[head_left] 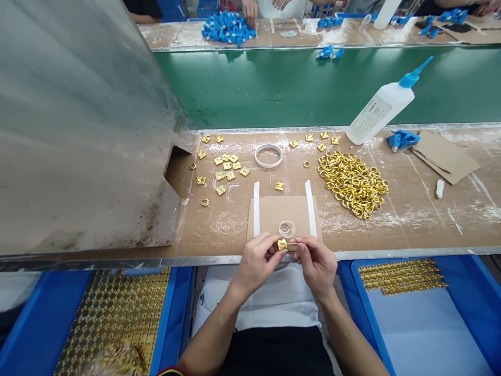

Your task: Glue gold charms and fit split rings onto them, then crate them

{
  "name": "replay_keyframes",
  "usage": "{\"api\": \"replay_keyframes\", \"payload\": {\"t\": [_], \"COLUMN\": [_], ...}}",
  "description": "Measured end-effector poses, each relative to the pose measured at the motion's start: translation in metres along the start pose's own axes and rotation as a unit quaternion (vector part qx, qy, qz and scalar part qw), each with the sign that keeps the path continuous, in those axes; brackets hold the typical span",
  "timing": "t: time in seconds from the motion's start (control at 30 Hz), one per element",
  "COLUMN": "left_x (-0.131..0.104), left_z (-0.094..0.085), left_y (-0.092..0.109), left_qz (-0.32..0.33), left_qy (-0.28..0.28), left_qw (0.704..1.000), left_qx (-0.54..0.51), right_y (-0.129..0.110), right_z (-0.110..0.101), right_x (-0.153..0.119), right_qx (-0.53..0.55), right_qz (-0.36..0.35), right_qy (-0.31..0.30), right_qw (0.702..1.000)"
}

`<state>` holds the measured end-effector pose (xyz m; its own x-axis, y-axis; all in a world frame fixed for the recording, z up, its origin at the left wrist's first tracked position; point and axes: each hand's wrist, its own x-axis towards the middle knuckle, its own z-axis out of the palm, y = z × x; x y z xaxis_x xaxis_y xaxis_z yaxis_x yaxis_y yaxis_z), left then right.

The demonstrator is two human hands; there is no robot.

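My left hand pinches a small square gold piece at the table's front edge. From the right, my right hand holds a thin stick, its tip touching the gold piece. Just behind the fingers, a small clear round dish rests on a cardboard pad with white tape strips down both sides. Further back are a tape roll, several square gold pieces and a heap of gold rings.
A metal housing stands at the left. A white bottle leans behind the ring heap, near blue clips and cardboard scraps. Blue trays sit below the table edge. Across the green divider, another person's hand touches blue parts.
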<state>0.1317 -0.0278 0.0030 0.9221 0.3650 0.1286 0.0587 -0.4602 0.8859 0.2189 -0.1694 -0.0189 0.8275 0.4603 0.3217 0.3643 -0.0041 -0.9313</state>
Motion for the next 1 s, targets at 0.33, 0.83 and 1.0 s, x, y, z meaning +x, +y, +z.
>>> {"api": "replay_keyframes", "payload": {"t": [0.33, 0.83, 1.0], "left_x": [-0.0008, -0.0009, -0.0011], "left_z": [0.0007, 0.0016, 0.0026], "left_y": [0.0004, -0.0008, -0.0010], "left_qz": [0.001, 0.006, 0.004], "left_qy": [0.004, 0.006, 0.011], "left_qw": [1.000, 1.000, 1.000], "left_qx": [-0.001, 0.002, 0.006], "right_y": [-0.0003, 0.0028, 0.0026], "right_z": [-0.0001, -0.0008, 0.0005], "right_x": [0.0006, -0.0015, -0.0015], "right_qx": [0.000, 0.003, 0.009], "right_qz": [-0.010, -0.013, -0.004], "right_qy": [-0.010, -0.014, -0.010], "right_qw": [1.000, 1.000, 1.000]}}
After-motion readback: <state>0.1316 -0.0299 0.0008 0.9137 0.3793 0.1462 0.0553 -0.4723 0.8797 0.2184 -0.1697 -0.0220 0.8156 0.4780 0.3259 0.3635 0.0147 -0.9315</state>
